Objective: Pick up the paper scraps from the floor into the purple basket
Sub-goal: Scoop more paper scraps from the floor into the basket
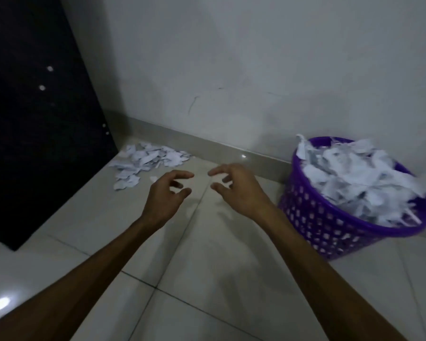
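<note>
Both hands, left hand (166, 190) and right hand (236, 187), are held empty at centre frame, fingers loosely curled. Paper scraps (148, 161) are spread upper left, elongated toward the wall; the purple basket (330, 225) stands upright at right.

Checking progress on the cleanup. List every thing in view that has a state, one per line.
purple basket: upright on the floor, heaped with paper above the rim.
paper scraps: loose pile on the floor by the wall, not yet picked up.
left hand: empty, fingers loosely curled, short of the pile.
right hand: empty, fingers loosely curled, beside the left.
</note>
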